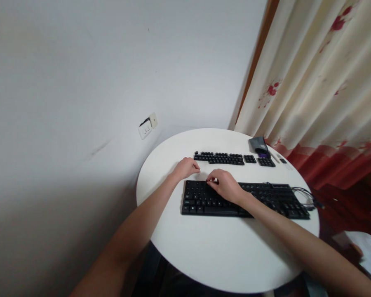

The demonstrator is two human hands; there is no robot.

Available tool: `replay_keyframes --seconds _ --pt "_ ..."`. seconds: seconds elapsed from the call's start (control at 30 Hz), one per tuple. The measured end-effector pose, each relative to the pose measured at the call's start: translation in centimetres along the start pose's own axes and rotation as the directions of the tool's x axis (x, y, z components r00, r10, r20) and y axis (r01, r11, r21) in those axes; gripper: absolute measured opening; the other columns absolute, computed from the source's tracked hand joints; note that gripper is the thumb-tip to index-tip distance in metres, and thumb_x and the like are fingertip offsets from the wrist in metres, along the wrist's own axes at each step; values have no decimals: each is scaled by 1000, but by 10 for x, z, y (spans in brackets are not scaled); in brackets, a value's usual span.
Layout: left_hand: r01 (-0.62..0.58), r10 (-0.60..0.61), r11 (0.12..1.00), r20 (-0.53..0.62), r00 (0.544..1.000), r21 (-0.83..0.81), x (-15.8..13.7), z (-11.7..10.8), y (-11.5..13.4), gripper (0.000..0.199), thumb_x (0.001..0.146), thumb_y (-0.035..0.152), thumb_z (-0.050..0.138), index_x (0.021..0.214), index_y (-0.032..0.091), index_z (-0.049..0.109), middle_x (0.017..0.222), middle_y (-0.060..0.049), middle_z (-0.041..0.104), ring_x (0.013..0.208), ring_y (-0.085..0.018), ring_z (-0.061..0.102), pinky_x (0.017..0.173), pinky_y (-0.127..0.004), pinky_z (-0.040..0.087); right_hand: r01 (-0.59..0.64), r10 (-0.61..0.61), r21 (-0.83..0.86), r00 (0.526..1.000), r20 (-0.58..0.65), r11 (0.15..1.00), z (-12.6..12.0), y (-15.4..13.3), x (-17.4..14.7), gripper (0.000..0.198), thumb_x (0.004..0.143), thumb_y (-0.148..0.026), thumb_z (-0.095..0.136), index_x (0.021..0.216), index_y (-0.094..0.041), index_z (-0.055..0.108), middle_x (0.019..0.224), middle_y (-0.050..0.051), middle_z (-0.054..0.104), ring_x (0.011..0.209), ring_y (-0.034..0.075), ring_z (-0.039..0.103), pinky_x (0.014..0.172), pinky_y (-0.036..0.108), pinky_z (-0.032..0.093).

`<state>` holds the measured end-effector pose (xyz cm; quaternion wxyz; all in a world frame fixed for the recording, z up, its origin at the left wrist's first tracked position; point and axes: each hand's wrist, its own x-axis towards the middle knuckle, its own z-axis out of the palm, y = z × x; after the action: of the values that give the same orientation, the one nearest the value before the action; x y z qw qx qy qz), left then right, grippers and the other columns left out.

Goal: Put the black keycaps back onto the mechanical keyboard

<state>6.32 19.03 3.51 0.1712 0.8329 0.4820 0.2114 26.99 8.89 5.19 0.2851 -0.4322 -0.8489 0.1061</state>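
Observation:
A black keyboard (pixel 222 210) lies across the white round table, its cable bunched at the right end. My right hand (pixel 225 184) is over the keyboard's upper left part, thumb and fingertips pinched together at its back edge. Whatever sits in that pinch is too small to make out. Just behind the keyboard's left corner, my left hand (pixel 186 168) hovers close to the tabletop with its fingers curled and their tips together. Its contents, if any, cannot be made out. Beyond both hands, loose black keycaps (pixel 225 159) stand in rows shaped like a keyboard layout.
At the back right of the table (pixel 185 140) lie a dark grey pouch (pixel 257 144) and small items beside it. The keyboard cable (pixel 306 196) hangs near the right rim. A wall socket (pixel 145 129) and a curtain (pixel 297 95) border the table.

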Motion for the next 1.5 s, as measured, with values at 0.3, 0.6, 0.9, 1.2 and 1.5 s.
replay_keyframes --seconds 0.3,0.6,0.9,1.2,1.5 --pt "8 -9 999 -24 1000 -45 2 8 4 10 75 24 75 83 20 79 79 -3 76 73 -17 67 68 -25 48 49 -49 234 999 -8 971 15 -15 -35 7 85 -12 66 84 -19 67 88 4 70 86 18 62 82 30 48" --pt "6 -7 996 -14 1000 -84 2 10 2 10 75 24 76 83 19 79 78 -3 75 74 -17 67 69 -25 48 55 -59 228 998 10 972 19 -13 -36 6 85 -13 66 84 -19 68 88 4 70 87 19 62 82 31 49" --pt "-18 17 994 -7 1000 -106 -2 10 14 8 72 23 77 80 19 79 74 -2 75 69 -16 66 66 -25 47 73 -76 211 997 6 975 20 -14 -36 7 84 -12 66 83 -19 68 88 4 69 87 19 61 82 31 49" --pt "-117 96 966 -101 990 -229 -42 -14 49 9 77 26 75 83 21 78 86 -2 75 80 -16 66 76 -26 49 91 -99 173 994 36 981 16 -14 -37 10 85 -11 62 84 -19 69 89 5 69 91 19 61 84 30 48" --pt "-174 136 949 -157 978 -263 -110 5 44 2 78 24 75 80 22 76 86 -4 76 83 -18 69 82 -32 54 107 -121 149 989 88 983 6 -16 -41 15 88 -16 59 91 -20 73 97 7 68 97 20 60 88 32 47"
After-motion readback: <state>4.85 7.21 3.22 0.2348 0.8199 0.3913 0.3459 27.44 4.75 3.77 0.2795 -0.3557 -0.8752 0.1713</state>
